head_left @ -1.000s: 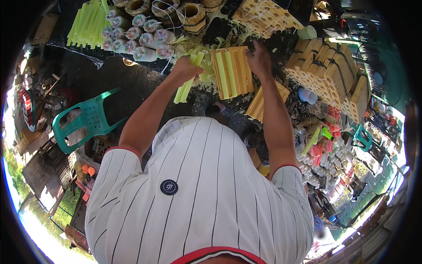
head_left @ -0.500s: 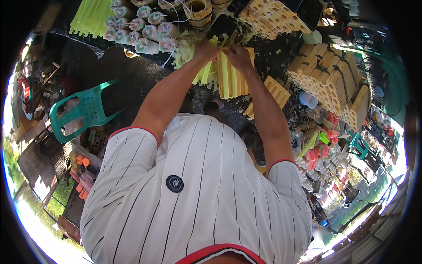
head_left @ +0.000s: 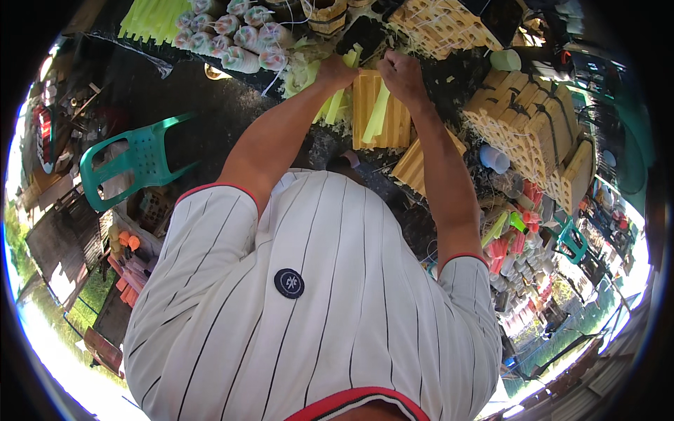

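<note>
My left hand is closed around several flat yellow-green strips, whose ends stick out above and below the fist. To its right, my right hand is curled closed at the far end of a grooved wooden block. A single pale green strip slants across that block, its upper end running up to my right fingers. The fingertips of this hand are partly hidden. Just nearer, a second grooved wooden block lies partly behind my right forearm.
Plastic-wrapped rolls and a pile of green strips lie at the far left. Wooden blocks with holes stand at the back; strapped stacks are at right, beside a whitish cup. A green plastic chair stands left.
My hands were close together at the block's far end and are now apart, the right one farther right. Two strips lay along the grooves; now one lies slanted across the block.
</note>
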Demonstrator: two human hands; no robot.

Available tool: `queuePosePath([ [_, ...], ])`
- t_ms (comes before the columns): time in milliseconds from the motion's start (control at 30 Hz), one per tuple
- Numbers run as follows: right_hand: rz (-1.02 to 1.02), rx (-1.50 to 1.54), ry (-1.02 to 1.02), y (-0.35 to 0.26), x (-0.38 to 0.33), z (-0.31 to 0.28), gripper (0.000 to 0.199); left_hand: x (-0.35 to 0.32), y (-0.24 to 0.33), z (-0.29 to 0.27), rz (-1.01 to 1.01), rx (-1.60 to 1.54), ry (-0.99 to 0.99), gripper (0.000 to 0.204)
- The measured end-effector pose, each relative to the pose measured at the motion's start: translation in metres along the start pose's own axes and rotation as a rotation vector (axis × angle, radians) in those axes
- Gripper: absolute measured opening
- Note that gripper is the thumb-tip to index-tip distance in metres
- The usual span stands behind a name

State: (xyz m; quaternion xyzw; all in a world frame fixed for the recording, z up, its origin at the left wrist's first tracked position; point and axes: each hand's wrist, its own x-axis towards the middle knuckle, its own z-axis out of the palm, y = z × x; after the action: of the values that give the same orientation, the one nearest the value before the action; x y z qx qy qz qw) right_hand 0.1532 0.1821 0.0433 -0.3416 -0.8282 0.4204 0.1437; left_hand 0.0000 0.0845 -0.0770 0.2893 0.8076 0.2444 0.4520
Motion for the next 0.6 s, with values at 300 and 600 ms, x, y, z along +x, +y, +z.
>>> queuePosePath([
  [300, 0.140, 0.452, 0.195, -0.016, -0.046, -0.025, 0.030, -0.082, 0.040, -0.037, 0.389, -0.564, -0.311, 0.036],
  [600, 0.108, 1.251, 0.385, -0.047, -0.031, -0.018, 0.038, -0.092, 0.071, -0.016, 0.615, -0.907, -0.359, 0.044],
])
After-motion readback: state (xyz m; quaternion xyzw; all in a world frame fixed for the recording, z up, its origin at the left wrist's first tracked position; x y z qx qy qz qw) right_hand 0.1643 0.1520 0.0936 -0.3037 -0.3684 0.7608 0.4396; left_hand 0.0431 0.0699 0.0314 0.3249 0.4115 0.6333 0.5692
